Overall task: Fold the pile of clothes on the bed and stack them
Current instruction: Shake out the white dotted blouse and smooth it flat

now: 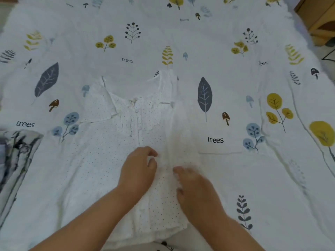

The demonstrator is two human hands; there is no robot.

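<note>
The white dotted garment (112, 145) lies flat on the bed sheet (235, 178), neckline away from the person. It is thin, light cloth with tiny dark dots and a small tie at the chest. Its right side seems already folded inward, so a straight edge runs just ahead of the fingertips of both hands. The left hand (137, 169) rests on the cloth with fingers loosely curled; whether they pinch the fabric I cannot tell. The right hand (195, 192) is blurred, fingers rather straight, pressing the fold, probably to flatten it. Far left of the left fingers lies a marbled grey garment (16, 160). The sheet is soft cotton printed with leaves and mushrooms.
</note>
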